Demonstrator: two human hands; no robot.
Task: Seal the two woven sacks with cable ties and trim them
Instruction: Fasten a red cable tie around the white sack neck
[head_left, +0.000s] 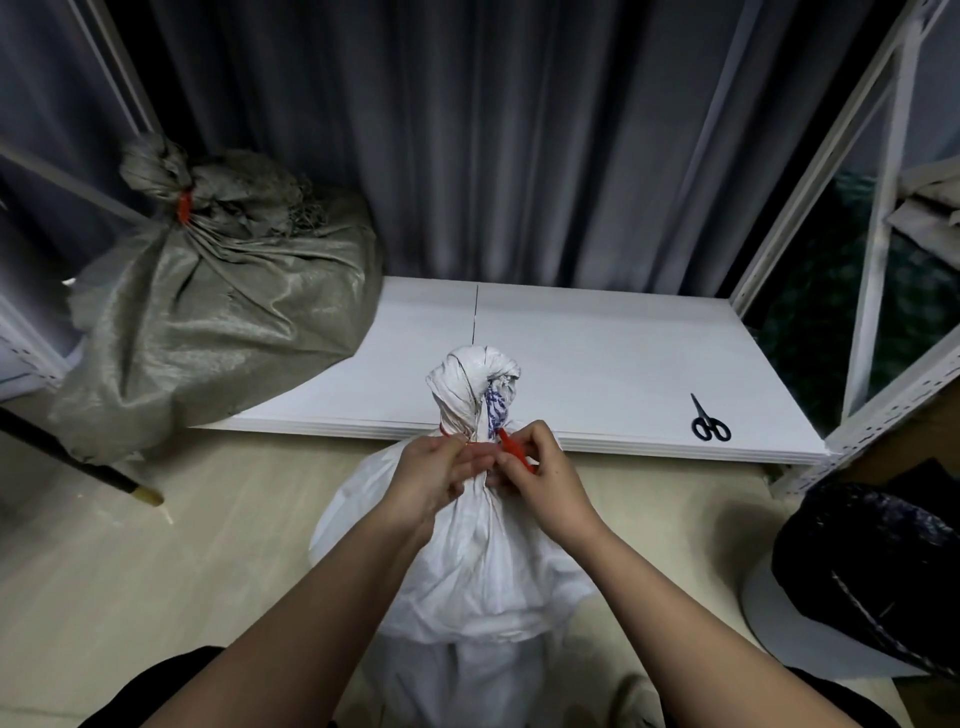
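Observation:
A white woven sack (467, 561) stands on the floor in front of me, its neck gathered into a twisted topknot. A red cable tie (511, 448) circles that neck. My left hand (431, 478) pinches the neck and the tie from the left. My right hand (540, 480) pinches the tie's red tail on the right side. A grey woven sack (208, 322) sits at the back left, its neck bound by a red cable tie (183, 206). Black-handled scissors (707, 420) lie on the white board to the right.
A stack of white boards (597, 364) lies flat behind the white sack, against dark curtains. White metal shelving frames (878, 249) stand at both sides. A black bag (872, 566) on a round grey base sits at the right. A dark stick (83, 462) lies at the left.

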